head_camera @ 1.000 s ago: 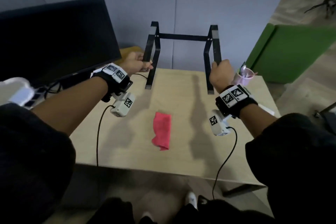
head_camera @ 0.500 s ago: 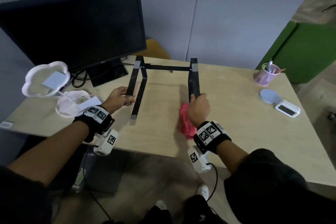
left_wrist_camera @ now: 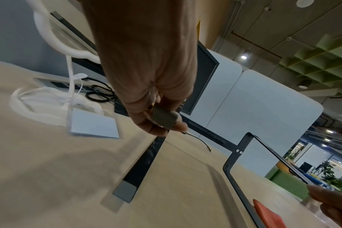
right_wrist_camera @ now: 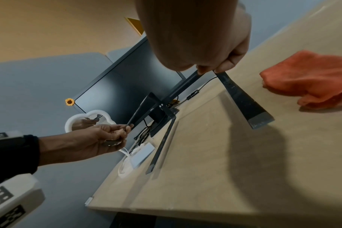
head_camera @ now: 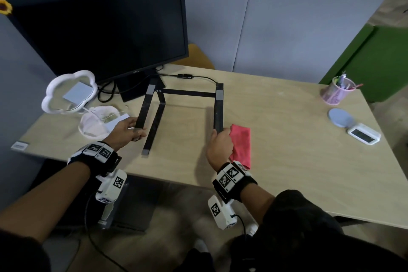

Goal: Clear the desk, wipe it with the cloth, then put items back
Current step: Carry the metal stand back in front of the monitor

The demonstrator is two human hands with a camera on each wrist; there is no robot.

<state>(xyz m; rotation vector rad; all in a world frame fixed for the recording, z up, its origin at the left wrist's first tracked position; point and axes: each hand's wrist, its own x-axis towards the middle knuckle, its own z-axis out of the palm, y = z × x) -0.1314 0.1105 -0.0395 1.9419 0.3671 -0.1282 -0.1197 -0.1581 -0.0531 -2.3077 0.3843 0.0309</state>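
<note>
Lowered from mid-air, the black stand [head_camera: 183, 106] now stands on the counter [head_camera: 287, 161] beside the red cloth [head_camera: 241, 143]; left hand [head_camera: 127, 131] and right hand [head_camera: 220, 146] still grip its arms, so items are going back.

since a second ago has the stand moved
Yes. The stand, then held up in the air in both hands, now sits low on the desk, its left foot close to the monitor base.

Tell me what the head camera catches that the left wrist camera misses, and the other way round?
Only the head view shows the pink pen cup, the round grey disc and the small white device on the desk's right side. Only the left wrist view shows the ceiling lights. Both show the black stand gripped by the left hand and right hand, and the red cloth.
</note>
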